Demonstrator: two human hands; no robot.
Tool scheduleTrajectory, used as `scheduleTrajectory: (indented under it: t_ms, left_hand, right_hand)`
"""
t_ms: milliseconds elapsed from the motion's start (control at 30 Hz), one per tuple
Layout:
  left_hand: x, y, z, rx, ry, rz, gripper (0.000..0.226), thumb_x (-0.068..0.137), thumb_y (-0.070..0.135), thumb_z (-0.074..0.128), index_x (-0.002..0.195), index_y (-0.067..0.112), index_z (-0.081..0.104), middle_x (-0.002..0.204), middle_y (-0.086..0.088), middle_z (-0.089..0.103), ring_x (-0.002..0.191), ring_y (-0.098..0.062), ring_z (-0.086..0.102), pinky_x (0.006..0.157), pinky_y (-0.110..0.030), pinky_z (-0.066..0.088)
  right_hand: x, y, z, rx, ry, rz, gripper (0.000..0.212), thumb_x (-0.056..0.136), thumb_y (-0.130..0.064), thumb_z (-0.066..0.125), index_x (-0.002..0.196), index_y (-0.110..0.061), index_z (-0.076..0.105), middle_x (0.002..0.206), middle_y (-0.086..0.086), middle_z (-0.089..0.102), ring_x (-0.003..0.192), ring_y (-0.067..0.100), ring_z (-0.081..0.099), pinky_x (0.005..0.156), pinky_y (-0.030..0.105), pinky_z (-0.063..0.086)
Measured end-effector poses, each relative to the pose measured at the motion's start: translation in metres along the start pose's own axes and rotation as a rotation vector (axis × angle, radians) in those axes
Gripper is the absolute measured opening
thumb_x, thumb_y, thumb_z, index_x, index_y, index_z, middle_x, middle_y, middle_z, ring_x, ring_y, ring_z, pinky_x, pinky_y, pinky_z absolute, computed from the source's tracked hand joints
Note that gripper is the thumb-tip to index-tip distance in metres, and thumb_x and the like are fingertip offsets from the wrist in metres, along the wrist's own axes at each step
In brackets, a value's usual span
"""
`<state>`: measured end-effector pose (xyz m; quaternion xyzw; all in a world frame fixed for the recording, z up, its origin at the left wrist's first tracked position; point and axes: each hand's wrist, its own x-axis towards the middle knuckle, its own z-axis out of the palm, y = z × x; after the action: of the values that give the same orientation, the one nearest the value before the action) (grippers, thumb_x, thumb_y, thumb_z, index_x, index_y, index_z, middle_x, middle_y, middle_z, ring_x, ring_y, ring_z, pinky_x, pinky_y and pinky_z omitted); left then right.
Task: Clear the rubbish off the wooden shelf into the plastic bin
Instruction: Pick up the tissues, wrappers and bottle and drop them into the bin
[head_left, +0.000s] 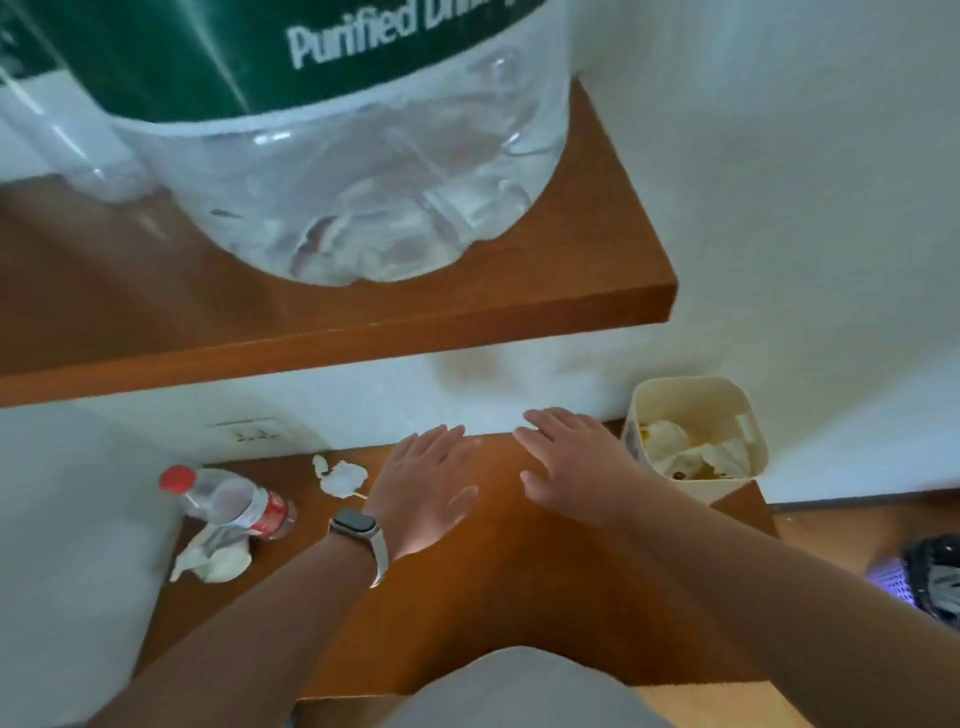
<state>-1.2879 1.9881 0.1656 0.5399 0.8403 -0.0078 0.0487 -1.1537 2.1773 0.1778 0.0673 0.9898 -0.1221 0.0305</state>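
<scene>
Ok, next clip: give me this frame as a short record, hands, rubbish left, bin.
left hand: open, flat over the wooden shelf, holds nothing
right hand: open, left of the plastic bin
rubbish left: small bottle, crumpled tissue, tissue scraps, all left of the hands
bin: right end of shelf, paper rubbish inside
upper shelf: large water jug

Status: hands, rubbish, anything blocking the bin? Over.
Both open, empty: left hand, right hand, above shelf. Rubbish left of hands: bottle, tissues. Right end: bin, part-filled, nothing in the way.
</scene>
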Motion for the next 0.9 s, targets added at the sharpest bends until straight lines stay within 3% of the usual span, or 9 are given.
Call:
scheduleTrajectory:
  t_ms: [133, 200, 300, 500, 767, 900]
  left_hand:
    - [-0.045, -0.047, 0.01, -0.015, -0.016, -0.103, 0.054, 0.096, 0.049, 0.041, 0.145, 0.028, 0.032, 0.154, 0.003, 0.031, 0.143, -0.021, 0.024, 0.115, -0.04, 0.016]
    - [-0.068, -0.071, 0.017, -0.02, -0.018, -0.151, 0.051, 0.095, 0.046, 0.046, 0.142, 0.027, 0.038, 0.151, 0.001, 0.038, 0.14, -0.023, 0.03, 0.114, -0.042, 0.024]
    - [-0.099, -0.109, 0.03, -0.011, -0.026, -0.207, 0.048, 0.092, 0.045, 0.05, 0.135, 0.025, 0.046, 0.142, -0.002, 0.049, 0.133, -0.024, 0.042, 0.108, -0.042, 0.035]
    - [-0.157, -0.17, 0.056, -0.042, -0.047, -0.285, 0.043, 0.087, 0.038, 0.061, 0.127, 0.024, 0.055, 0.133, -0.001, 0.057, 0.122, -0.023, 0.053, 0.1, -0.042, 0.043]
    - [-0.228, -0.236, 0.099, -0.07, -0.104, -0.425, 0.046, 0.086, 0.037, 0.063, 0.129, 0.022, 0.054, 0.133, -0.006, 0.056, 0.123, -0.027, 0.051, 0.097, -0.041, 0.046]
    - [-0.229, -0.262, 0.109, -0.098, -0.059, -0.417, 0.049, 0.085, 0.03, 0.065, 0.13, 0.021, 0.048, 0.136, -0.006, 0.051, 0.125, -0.027, 0.047, 0.095, -0.041, 0.045]
  right_hand:
    - [0.028, -0.044, 0.015, -0.023, -0.032, -0.068, 0.053, 0.095, -0.046, 0.043, 0.141, -0.02, 0.041, 0.151, 0.002, 0.039, 0.138, 0.02, 0.033, 0.113, 0.038, 0.028]
    - [0.043, -0.067, 0.025, -0.025, -0.064, -0.088, 0.052, 0.094, -0.047, 0.043, 0.139, -0.021, 0.042, 0.149, 0.001, 0.041, 0.136, 0.02, 0.035, 0.111, 0.038, 0.03]
    - [0.064, -0.101, 0.041, -0.03, -0.133, -0.113, 0.053, 0.094, -0.048, 0.041, 0.14, -0.022, 0.042, 0.153, 0.002, 0.036, 0.141, 0.021, 0.029, 0.114, 0.037, 0.025]
    - [0.096, -0.162, 0.073, -0.059, -0.242, -0.158, 0.052, 0.098, -0.044, 0.041, 0.144, -0.021, 0.038, 0.156, 0.004, 0.031, 0.144, 0.023, 0.025, 0.115, 0.04, 0.024]
    - [0.129, -0.229, 0.124, -0.116, -0.39, -0.172, 0.054, 0.098, -0.04, 0.048, 0.147, -0.022, 0.034, 0.156, 0.007, 0.03, 0.143, 0.025, 0.028, 0.113, 0.042, 0.029]
    - [0.137, -0.254, 0.145, -0.14, -0.506, -0.159, 0.059, 0.099, -0.036, 0.049, 0.151, -0.023, 0.025, 0.161, 0.008, 0.02, 0.147, 0.027, 0.02, 0.115, 0.044, 0.025]
